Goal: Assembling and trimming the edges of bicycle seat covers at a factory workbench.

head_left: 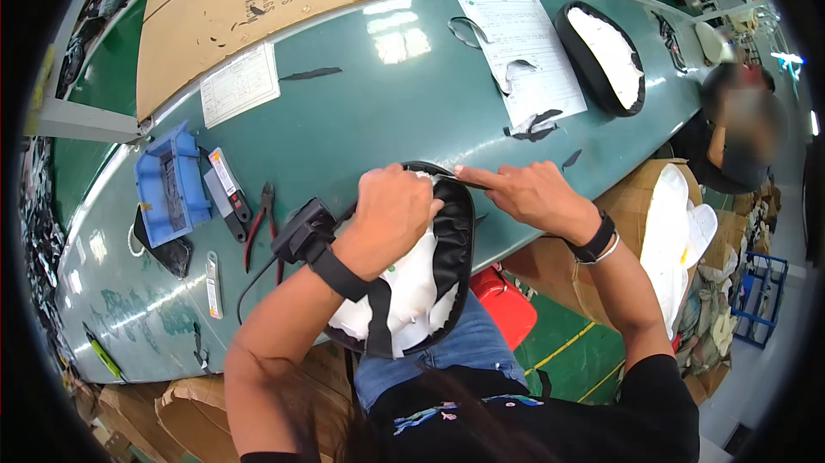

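Observation:
A padded oval piece with a black leather-like cover and white foam inside lies tilted across my lap and the table's edge. My left hand is closed at its far rim, gripping the black cover edge. My right hand is at the far right of the rim, index finger pointing along it. Its other fingers are curled round a thin dark thing, mostly hidden, whose kind I cannot make out. A loose black strip hangs over the near part of the foam.
A similar black-and-white padded piece rests at the back right, beside a printed sheet with scraps. On the left are a blue bin, red-handled pliers and a green cutter. A person sits at the right.

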### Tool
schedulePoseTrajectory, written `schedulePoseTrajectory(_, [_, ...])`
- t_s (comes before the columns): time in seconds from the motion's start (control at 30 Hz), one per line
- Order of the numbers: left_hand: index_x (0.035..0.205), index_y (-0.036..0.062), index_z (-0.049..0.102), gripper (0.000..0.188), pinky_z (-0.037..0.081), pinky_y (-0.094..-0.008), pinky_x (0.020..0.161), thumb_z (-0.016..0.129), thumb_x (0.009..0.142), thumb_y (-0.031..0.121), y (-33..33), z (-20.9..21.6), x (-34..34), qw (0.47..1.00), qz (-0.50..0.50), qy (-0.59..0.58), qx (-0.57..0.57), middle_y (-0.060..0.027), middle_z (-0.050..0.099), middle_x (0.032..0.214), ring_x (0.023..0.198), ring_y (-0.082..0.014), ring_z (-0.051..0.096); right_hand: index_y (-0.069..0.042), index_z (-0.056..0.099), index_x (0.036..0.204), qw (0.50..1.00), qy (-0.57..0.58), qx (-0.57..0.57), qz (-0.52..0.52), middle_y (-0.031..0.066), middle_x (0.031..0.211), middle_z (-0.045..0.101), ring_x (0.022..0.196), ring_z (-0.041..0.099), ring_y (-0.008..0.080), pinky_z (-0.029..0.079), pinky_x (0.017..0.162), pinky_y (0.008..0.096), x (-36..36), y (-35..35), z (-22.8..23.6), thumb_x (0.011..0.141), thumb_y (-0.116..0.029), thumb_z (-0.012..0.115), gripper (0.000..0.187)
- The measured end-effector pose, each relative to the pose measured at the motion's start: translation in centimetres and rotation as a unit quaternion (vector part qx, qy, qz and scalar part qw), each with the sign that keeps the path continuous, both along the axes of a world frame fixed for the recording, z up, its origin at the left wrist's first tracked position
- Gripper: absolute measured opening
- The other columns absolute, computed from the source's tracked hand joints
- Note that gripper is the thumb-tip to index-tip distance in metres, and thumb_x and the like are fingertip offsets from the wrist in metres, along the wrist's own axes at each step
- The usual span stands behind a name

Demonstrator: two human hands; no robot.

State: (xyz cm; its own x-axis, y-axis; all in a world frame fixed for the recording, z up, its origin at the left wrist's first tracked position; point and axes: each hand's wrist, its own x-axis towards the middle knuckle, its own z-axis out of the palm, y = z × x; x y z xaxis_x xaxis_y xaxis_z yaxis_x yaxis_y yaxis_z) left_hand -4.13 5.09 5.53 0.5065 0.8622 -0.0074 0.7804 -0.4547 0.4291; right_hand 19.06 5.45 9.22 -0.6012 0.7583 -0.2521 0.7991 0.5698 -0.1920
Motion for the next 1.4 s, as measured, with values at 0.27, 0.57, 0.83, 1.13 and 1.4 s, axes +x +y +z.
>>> schedulePoseTrajectory(0.27, [0.064, 0.0029, 0.055, 0.029, 0.032, -0.0273, 0.055, 0.067, 0.084, 0.020, 3.7, -2.2, -1.2, 0.855, 0.072, -0.342, -0.384, -0.0020, 0.046, 0.057, 0.056, -0.0110, 0.040, -0.022, 0.042, 0.144, 1.000, -0.018, -0.024, -0.010, 0.0094, 0.065, 0.053, 0.045, 0.053, 0.0259, 0.040, 0.041, 0.0388, -0.7, -1.5, -0.8, 0.087, -0.013, 0.056, 0.059])
schedulePoseTrajectory(0.57, [0.061, 0.0105, 0.047, 0.030, 0.025, -0.0238, 0.054, 0.064, 0.084, 0.009, 3.3, -2.5, -1.2, 0.510, 0.368, -0.608, -0.484, 0.0089, 0.038, 0.062, 0.060, -0.0028, 0.033, -0.027, 0.042, 0.143, 0.996, -0.020, -0.052, -0.066, 0.0090, 0.065, 0.051, 0.045, 0.052, 0.0248, 0.037, 0.040, 0.0371, -1.9, 0.1, 0.1, 0.086, -0.011, 0.057, 0.061])
schedulePoseTrajectory(0.83, [0.060, -0.0004, 0.050, 0.027, 0.034, -0.0300, 0.058, 0.068, 0.079, 0.007, -0.7, -1.9, -1.8, 0.748, 0.312, -0.510, -0.286, -0.0026, 0.044, 0.057, 0.057, -0.0144, 0.040, -0.028, 0.036, 0.147, 0.996, -0.023, -0.070, 0.056, 0.0086, 0.065, 0.047, 0.045, 0.049, 0.0240, 0.037, 0.040, 0.0365, -0.9, 1.8, -0.6, 0.087, -0.012, 0.058, 0.066])
schedulePoseTrajectory(1.13, [0.051, 0.0073, 0.037, 0.035, 0.032, -0.0323, 0.063, 0.065, 0.071, -0.001, 0.8, -3.2, -4.5, 0.580, 0.083, -0.798, -0.142, -0.0023, 0.040, 0.056, 0.057, -0.0164, 0.038, -0.016, 0.031, 0.150, 0.978, -0.067, -0.095, -0.174, 0.0135, 0.068, 0.053, 0.046, 0.052, 0.0328, 0.040, 0.041, 0.0451, -3.0, -7.7, 0.7, 0.083, -0.011, 0.061, 0.073])
schedulePoseTrajectory(1.4, [0.061, 0.0067, 0.047, 0.031, 0.051, -0.0319, 0.037, 0.064, 0.086, 0.013, -2.6, 2.4, -10.0, -0.023, -0.134, -0.991, -0.009, -0.0072, 0.049, 0.060, 0.055, -0.0192, 0.060, -0.010, 0.035, 0.146, 0.949, -0.055, -0.154, -0.268, 0.0165, 0.077, 0.059, 0.055, 0.059, 0.0373, 0.047, 0.048, 0.0471, -2.8, -16.9, 1.4, 0.086, -0.017, 0.062, 0.066])
